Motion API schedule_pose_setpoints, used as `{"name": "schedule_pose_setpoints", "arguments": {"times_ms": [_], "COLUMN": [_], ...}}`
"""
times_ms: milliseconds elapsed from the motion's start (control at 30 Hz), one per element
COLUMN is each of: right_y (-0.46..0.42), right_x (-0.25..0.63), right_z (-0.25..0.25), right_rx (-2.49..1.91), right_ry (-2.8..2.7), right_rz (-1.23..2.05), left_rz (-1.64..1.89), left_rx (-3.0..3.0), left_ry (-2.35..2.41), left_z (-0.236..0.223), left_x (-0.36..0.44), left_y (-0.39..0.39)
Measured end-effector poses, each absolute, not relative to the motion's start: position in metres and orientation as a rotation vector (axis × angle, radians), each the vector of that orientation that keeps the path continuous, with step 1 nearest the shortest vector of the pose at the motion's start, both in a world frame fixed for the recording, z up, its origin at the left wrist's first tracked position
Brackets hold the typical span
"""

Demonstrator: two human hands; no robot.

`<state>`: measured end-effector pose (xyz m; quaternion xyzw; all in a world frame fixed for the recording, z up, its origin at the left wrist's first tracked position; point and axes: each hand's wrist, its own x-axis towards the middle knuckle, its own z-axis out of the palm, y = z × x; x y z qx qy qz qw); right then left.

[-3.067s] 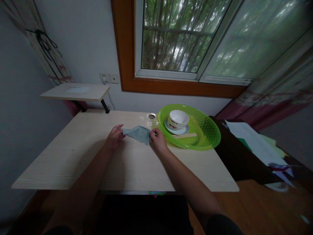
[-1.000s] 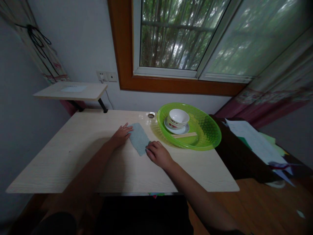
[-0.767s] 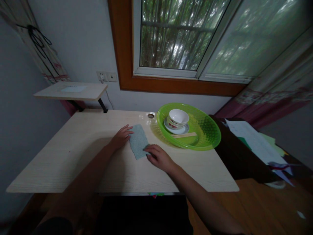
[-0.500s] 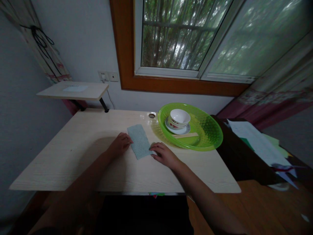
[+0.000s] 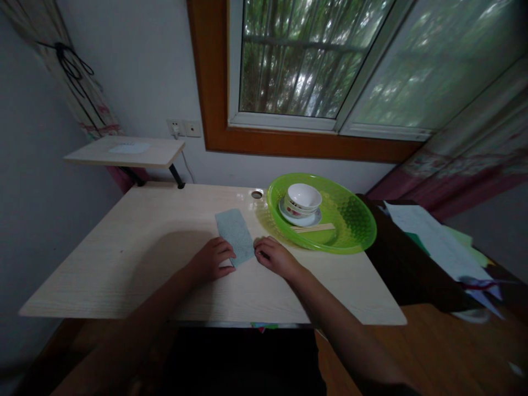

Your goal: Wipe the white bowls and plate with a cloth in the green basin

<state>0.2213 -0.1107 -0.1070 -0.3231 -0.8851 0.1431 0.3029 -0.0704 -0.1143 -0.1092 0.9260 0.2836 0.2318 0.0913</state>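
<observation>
A thin pale blue-green cloth (image 5: 235,231) lies flat on the table, set at a slant. My left hand (image 5: 212,259) rests at its lower left edge, fingers over the cloth and thumb held apart near the bottom corner. On the other side, my right hand (image 5: 277,257) has curled fingers and thumb drawn together at the cloth's lower right corner. The fingertips there partly hide the corner. To the right of the cloth, a green plastic basket (image 5: 355,242) holds a stack of white bowls (image 5: 304,197) on a plate (image 5: 307,221), with several chopsticks (image 5: 315,227) beside them.
The light wooden table (image 5: 103,264) has a round cable hole (image 5: 257,194) near its back edge. A small raised shelf (image 5: 157,154) stands at the back left. On the right, papers (image 5: 429,236) lie on a dark surface. A window is behind the table.
My left hand has slid down and right along the cloth's edge to its lower corner. My right hand's fingers have curled in more at the right corner. The cloth has barely moved.
</observation>
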Motion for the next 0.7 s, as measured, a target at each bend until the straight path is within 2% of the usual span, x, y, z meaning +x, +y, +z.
{"name": "schedule_pose_setpoints", "arguments": {"times_ms": [400,700], "right_y": [-0.113,-0.116], "right_x": [0.222,0.218], "right_z": [-0.106,-0.105], "right_rx": [-0.842,-0.785], "right_ry": [-2.331,-2.285], "right_rz": [0.441,0.469], "left_rz": [0.742,0.917], "left_rx": [2.813,2.521], "left_ry": [0.906,0.951], "left_z": [-0.115,-0.115], "left_x": [-0.072,-0.076], "left_y": [-0.116,-0.114]}}
